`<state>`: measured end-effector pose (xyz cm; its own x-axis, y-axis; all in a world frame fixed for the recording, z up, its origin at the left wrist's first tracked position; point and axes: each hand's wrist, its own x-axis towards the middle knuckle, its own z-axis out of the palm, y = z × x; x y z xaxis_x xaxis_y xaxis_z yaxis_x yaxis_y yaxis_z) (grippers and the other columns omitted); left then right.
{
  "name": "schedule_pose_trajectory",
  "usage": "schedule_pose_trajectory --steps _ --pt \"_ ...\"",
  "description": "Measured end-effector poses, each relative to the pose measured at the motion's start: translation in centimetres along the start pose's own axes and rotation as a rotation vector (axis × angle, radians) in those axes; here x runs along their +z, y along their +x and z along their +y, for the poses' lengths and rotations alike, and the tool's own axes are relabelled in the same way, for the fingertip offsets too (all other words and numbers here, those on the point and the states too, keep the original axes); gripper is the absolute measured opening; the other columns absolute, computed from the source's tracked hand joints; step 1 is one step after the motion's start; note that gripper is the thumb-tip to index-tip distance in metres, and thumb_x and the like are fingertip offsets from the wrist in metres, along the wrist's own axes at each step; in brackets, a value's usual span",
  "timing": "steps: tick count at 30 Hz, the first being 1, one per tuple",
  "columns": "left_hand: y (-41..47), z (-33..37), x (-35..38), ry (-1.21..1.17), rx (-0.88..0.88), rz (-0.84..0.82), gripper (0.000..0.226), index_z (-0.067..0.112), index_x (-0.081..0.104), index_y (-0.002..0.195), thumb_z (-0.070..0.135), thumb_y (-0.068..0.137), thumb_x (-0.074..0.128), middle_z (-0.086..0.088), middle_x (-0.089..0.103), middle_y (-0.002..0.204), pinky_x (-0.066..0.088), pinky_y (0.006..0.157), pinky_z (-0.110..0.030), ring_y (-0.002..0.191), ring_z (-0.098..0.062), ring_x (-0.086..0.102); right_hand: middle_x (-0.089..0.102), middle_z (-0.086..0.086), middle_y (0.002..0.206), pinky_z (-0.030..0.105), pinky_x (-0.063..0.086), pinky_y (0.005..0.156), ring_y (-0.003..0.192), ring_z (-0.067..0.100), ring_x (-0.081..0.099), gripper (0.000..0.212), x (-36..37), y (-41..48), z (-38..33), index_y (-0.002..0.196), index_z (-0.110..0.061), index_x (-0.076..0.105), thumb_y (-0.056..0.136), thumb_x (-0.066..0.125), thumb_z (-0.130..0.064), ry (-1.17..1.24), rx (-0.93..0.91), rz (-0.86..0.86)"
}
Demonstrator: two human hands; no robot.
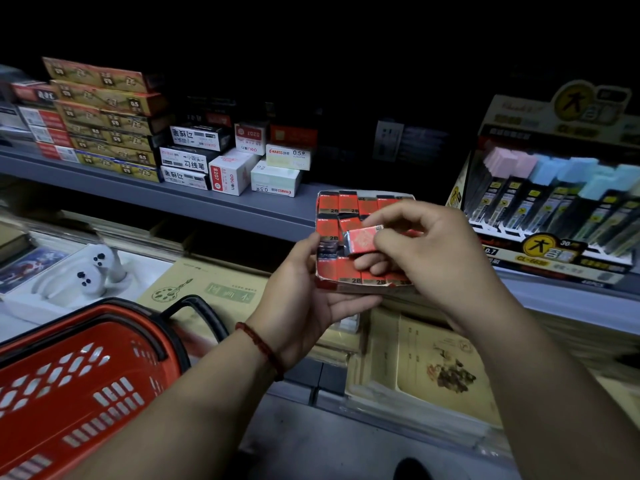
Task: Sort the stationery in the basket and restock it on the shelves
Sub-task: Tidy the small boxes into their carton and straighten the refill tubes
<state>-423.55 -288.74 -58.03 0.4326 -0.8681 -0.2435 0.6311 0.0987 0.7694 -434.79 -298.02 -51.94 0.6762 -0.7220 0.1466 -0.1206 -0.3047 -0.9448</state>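
**Red packet pinched above its carton at the shelf lip**

Head view: Grey shelf (225,206) runs across the middle, and its front strip beside the stacked boxes lies bare. The open carton (349,288) is held in the air just in front of that edge, level with it. The left hand (304,299) grasps the carton from below, thumb on its left wall. The right hand (426,251) pinches one small red packet (363,239) between thumb and fingertips, over the rows already packed inside. The red basket (69,410) sits at lower left, cut off by the frame, its contents out of sight.

The shelf's back is dark, and the right hand hides part of the carton. Packets in the carton read "2B". The white box (230,174) shows "S207", the pale box (287,157) "HANSS 0.5", and the refill display (554,202) at right "0.7".
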Motion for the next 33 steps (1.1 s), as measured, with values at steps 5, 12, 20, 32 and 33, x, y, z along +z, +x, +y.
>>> schedule_pose_trajectory --steps 5,12,20,32,33 --pt "-0.1 0.0 0.1 -0.018 -0.008 -0.007 0.048 0.006 0.061 0.13 0.039 0.105 0.038 -0.027 0.07 0.117 0.057 0.088 -0.051 0.11 -0.044 0.067 0.071 0.012 0.067 0.031 0.051 0.053 0.058 0.016 0.068 0.019 0.3 0.1 0.5 0.074 -0.006 0.063 0.081 0.08 -0.009 -0.133 -0.035 0.06" --pt "-0.1 -0.1 0.0 -0.018 -0.007 -0.016 0.046 0.005 0.061 0.129 0.037 0.105 0.039 -0.024 0.07 0.118 0.056 0.091 -0.051 0.109 -0.041 0.068 0.067 0.006 0.072 0.022 0.044 0.058 0.052 0.001 0.055 0.033 1.0 0.1 0.7 0.113 -0.034 0.067 0.088 0.072 -0.013 -0.262 -0.101 -0.077" --pt "0.0 0.0 0.0 -0.023 0.015 -0.043 0.046 0.007 0.064 0.125 0.038 0.105 0.036 -0.022 0.072 0.114 0.059 0.087 -0.047 0.094 -0.034 0.073 0.071 -0.001 0.074 0.027 0.056 0.056 0.053 0.004 0.059 0.019 2.0 0.1 0.5 0.093 -0.016 0.064 0.086 0.077 -0.004 -0.13 -0.139 -0.008" --pt "0.1 0.1 -0.2 -0.008 0.027 -0.067 0.04 0.008 0.066 0.116 0.035 0.105 0.04 -0.014 0.075 0.098 0.061 0.082 -0.045 0.083 -0.029 0.073 0.062 -0.016 0.072 0.02 0.04 0.057 0.058 0.001 0.05 0.012 1.6 0.4 0.6 0.087 -0.028 0.068 0.088 0.075 -0.018 -0.454 -0.254 -0.158" --pt "0.1 0.1 -0.2 -0.008 0.026 -0.072 0.04 0.009 0.067 0.114 0.036 0.105 0.04 -0.013 0.075 0.096 0.061 0.08 -0.044 0.08 -0.028 0.074 0.062 -0.016 0.075 0.018 0.039 0.059 0.063 -0.001 0.053 0.011 1.6 0.4 0.7 0.088 -0.029 0.069 0.088 0.075 -0.02 -0.499 -0.261 -0.149"
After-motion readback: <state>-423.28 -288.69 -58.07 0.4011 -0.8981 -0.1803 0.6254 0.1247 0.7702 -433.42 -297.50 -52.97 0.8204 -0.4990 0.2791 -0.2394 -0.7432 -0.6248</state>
